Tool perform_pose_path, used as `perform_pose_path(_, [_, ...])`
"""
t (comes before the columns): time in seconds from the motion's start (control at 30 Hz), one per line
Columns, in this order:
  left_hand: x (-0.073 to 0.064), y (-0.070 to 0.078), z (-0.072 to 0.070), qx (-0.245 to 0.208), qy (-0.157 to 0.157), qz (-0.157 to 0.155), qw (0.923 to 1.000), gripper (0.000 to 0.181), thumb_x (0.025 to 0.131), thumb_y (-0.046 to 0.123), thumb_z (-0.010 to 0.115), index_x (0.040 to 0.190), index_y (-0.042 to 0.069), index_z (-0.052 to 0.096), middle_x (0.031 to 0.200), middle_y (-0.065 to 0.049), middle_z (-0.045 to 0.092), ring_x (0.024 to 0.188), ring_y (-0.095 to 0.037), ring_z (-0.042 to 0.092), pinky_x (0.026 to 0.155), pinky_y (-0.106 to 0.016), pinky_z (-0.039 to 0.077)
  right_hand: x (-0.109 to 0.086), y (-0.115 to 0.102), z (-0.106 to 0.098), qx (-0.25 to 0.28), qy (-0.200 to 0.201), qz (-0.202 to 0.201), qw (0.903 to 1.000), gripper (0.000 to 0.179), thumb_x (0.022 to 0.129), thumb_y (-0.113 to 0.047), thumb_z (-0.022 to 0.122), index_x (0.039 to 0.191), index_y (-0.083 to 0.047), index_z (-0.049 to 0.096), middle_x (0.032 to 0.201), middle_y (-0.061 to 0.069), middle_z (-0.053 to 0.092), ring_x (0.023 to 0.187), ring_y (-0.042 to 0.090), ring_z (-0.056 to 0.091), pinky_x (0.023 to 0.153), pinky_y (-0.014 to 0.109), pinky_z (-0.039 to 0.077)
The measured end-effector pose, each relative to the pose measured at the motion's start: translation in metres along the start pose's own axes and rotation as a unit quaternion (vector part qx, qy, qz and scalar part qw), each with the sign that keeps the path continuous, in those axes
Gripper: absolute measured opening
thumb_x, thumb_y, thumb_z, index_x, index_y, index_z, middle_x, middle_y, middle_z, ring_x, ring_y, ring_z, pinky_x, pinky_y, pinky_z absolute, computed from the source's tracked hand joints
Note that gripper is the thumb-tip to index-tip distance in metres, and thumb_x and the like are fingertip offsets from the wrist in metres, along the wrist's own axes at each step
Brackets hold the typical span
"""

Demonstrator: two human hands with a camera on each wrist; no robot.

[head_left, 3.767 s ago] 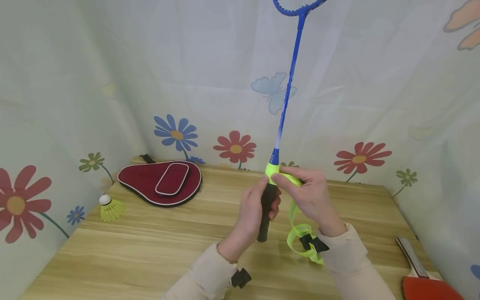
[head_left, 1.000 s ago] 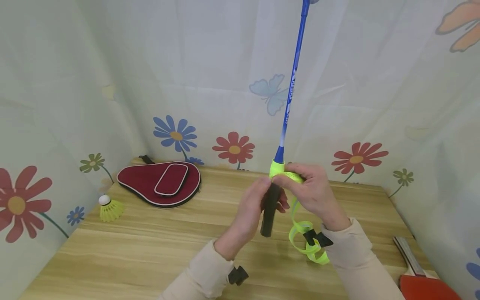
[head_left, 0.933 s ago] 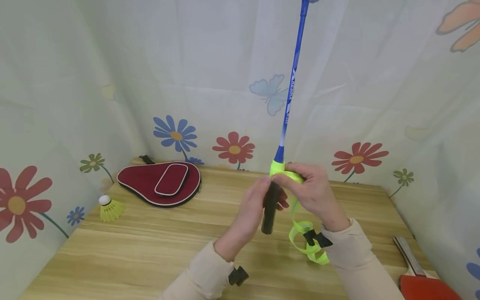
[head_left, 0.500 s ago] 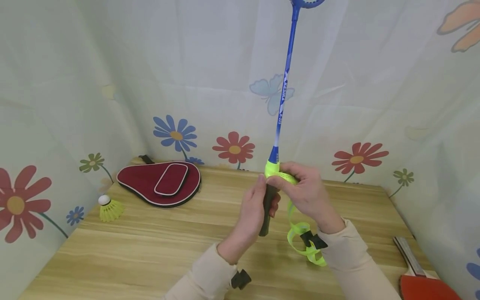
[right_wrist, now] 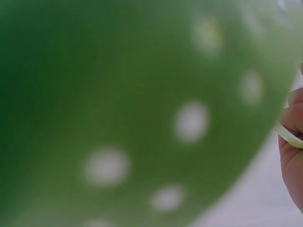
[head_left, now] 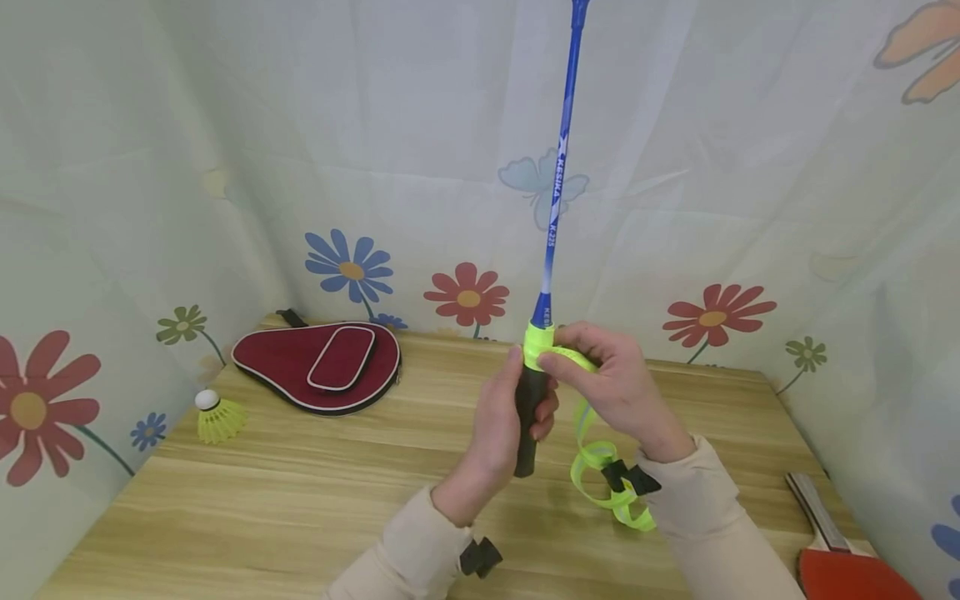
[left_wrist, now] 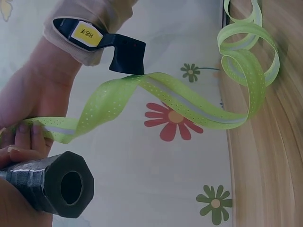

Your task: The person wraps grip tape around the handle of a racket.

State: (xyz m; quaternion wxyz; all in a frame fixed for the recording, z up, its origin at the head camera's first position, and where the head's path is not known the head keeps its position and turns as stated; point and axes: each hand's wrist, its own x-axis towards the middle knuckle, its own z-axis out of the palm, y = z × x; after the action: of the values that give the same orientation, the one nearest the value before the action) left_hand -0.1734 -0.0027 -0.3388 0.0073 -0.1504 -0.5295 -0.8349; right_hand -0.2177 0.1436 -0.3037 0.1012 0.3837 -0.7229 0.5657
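Yellow-green overgrip (head_left: 538, 342): apparent winding onto badminton racket (head_left: 557, 183).
Left grip (head_left: 496, 427) encircles handle (head_left: 529, 396); right grip (head_left: 618, 387) pinches overgrip; next, likely, taut turning.

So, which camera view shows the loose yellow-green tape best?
The left wrist view: the loose tape appears large and clear, with its holes, pale stripe and coils. The head view shows it smaller, partly covered by the black wrist device. The right wrist view shows mostly blurred green with pale spots, probably tape.
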Motion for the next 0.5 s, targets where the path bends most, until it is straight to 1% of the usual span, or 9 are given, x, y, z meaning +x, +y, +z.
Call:
perform_pose_path(0.17, [0.0008,0.0006,-0.0011,-0.019,-0.012,-0.016,0.9996,0.053,0.103,0.050,0.030,0.085,0.005,0.051,0.059,-0.001,0.040,0.043,-0.011,0.034,0.041,-0.023,0.031,0.0005,0.0004,-0.0023,0.011,-0.012,0.004,0.9999,0.012,0.090,-0.007,0.070,0.102,-0.006,0.070,0.093,0.006,0.071,0.076,0.021,0.059,0.066,0.027,0.051])
perform_pose_path(0.33, [0.0010,-0.0006,-0.0028,-0.036,-0.027,-0.028,0.9986,0.054,0.102,0.052,0.029,0.084,0.006,0.049,0.056,0.000,0.040,0.041,-0.011,0.034,0.040,-0.023,0.032,0.0001,0.0011,-0.0042,0.012,-0.027,0.005,0.9996,0.014,0.091,-0.007,0.069,0.104,-0.006,0.070,0.095,0.006,0.071,0.074,0.021,0.060,0.066,0.028,0.051])
perform_pose_path(0.5, [-0.0007,0.0021,-0.0018,-0.049,-0.046,-0.053,0.9963,0.055,0.100,0.057,0.029,0.082,0.008,0.048,0.055,0.002,0.039,0.040,-0.011,0.035,0.040,-0.024,0.032,0.0002,0.0005,-0.0047,0.022,-0.034,-0.004,0.9992,0.012,0.090,-0.005,0.068,0.102,-0.005,0.069,0.091,0.007,0.071,0.070,0.022,0.059,0.063,0.027,0.050])
